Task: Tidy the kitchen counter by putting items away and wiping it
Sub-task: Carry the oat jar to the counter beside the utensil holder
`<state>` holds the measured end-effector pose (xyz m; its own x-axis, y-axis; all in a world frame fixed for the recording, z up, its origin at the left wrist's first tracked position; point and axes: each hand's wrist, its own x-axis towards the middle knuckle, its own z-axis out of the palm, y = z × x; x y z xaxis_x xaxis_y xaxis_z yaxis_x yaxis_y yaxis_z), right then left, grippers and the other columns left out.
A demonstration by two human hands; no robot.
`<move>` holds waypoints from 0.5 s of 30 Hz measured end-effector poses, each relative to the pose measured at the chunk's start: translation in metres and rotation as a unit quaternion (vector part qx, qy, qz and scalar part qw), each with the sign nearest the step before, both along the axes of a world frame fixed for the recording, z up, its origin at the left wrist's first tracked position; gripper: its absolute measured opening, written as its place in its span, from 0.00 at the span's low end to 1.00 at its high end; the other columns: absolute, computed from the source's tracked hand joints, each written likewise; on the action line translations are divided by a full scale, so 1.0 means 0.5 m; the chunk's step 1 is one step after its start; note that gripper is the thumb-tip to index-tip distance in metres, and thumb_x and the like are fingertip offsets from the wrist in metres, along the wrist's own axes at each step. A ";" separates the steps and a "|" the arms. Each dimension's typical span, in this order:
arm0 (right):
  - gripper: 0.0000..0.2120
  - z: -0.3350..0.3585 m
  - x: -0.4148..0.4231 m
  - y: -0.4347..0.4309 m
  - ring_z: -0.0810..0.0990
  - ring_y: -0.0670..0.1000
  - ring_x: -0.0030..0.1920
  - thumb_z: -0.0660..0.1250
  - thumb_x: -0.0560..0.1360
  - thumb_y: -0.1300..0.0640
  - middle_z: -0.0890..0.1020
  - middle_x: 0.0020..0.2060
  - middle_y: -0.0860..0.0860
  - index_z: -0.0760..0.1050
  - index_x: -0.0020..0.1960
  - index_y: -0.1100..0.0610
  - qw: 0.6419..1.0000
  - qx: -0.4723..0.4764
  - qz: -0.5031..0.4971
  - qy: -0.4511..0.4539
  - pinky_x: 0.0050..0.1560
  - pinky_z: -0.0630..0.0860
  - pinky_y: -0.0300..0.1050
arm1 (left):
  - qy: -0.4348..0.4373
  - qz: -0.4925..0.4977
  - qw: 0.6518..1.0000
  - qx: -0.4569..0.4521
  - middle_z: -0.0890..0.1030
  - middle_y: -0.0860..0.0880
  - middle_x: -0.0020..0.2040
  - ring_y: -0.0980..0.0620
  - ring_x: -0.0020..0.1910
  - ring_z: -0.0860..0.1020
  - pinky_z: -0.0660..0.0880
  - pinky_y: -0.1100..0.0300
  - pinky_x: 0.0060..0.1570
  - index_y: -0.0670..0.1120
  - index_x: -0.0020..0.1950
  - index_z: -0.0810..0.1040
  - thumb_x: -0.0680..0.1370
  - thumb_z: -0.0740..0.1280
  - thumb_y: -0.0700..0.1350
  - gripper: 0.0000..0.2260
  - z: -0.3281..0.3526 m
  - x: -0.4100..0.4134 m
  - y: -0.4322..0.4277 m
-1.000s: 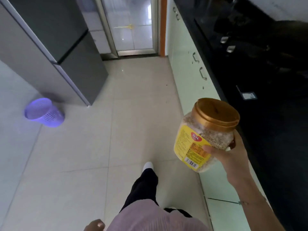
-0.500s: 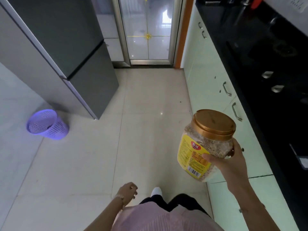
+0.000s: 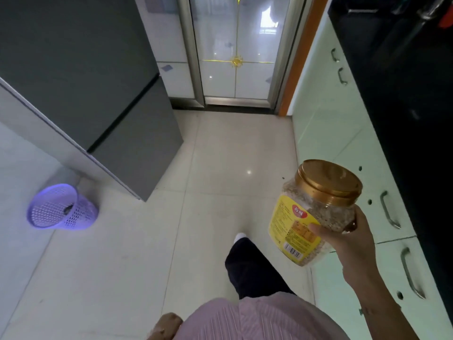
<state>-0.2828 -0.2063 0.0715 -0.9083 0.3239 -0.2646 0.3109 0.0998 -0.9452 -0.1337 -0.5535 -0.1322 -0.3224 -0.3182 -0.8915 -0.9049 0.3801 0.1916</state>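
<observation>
1. The jar point(image 3: 316, 212), gold-lidded with a yellow label, sits tilted in the right hand point(image 3: 353, 241), fingers wrapped around it.
2. The counter point(image 3: 404, 99) runs right of that hand.
3. The left hand point(image 3: 166, 325) shows partly at the frame's bottom; its grip cannot be told.

Right hand point(image 3: 353, 244) grips a gold-lidded jar point(image 3: 316, 212) above the tiled floor point(image 3: 122, 266).

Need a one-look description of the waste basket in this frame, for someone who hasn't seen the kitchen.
Find the tall grey fridge on the left of the tiled floor. Just past its near bottom corner, against the left wall, stands a small basket. It is the only purple thing in view, a plastic tub with perforated sides and an open top.
</observation>
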 end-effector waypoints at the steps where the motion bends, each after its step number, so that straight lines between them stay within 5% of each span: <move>1: 0.42 0.004 -0.050 0.000 0.78 0.42 0.50 0.81 0.55 0.65 0.79 0.54 0.51 0.69 0.65 0.52 1.000 -0.002 0.002 0.000 0.41 0.72 0.37 | -0.009 0.024 0.999 -0.030 0.74 0.39 0.65 0.45 0.65 0.71 0.63 0.58 0.65 0.35 0.49 0.78 0.81 0.55 0.41 0.14 -0.016 -0.036 -0.007; 3: 0.44 0.008 -0.147 0.001 0.77 0.41 0.50 0.79 0.51 0.58 0.79 0.54 0.49 0.68 0.65 0.51 1.000 0.003 0.006 -0.001 0.41 0.72 0.37 | 0.006 0.054 0.997 -0.055 0.71 0.33 0.65 0.40 0.67 0.68 0.58 0.58 0.67 0.32 0.43 0.77 0.80 0.55 0.36 0.14 -0.009 -0.122 -0.012; 6: 0.48 0.017 -0.284 0.004 0.77 0.45 0.51 0.79 0.46 0.51 0.78 0.55 0.49 0.68 0.65 0.50 1.000 0.008 0.007 -0.005 0.42 0.73 0.38 | 0.030 0.114 0.993 -0.029 0.75 0.42 0.64 0.46 0.63 0.73 0.66 0.60 0.61 0.35 0.60 0.76 0.80 0.54 0.41 0.16 0.067 -0.311 -0.001; 10: 0.44 0.029 -0.442 0.014 0.76 0.40 0.49 0.79 0.49 0.56 0.78 0.55 0.49 0.68 0.64 0.49 1.000 0.024 -0.006 -0.005 0.41 0.72 0.38 | 0.068 0.082 0.993 0.054 0.80 0.41 0.38 0.47 0.34 0.74 0.67 0.59 0.36 0.38 0.45 0.76 0.76 0.59 0.37 0.07 0.127 -0.582 0.017; 15: 0.44 0.007 -0.625 0.033 0.75 0.53 0.57 0.81 0.56 0.63 0.77 0.57 0.50 0.66 0.67 0.50 0.999 0.034 -0.038 -0.019 0.50 0.74 0.47 | 0.143 0.007 0.985 0.098 0.79 0.45 0.40 0.49 0.37 0.76 0.70 0.59 0.37 0.43 0.45 0.75 0.77 0.58 0.39 0.07 0.156 -0.921 0.058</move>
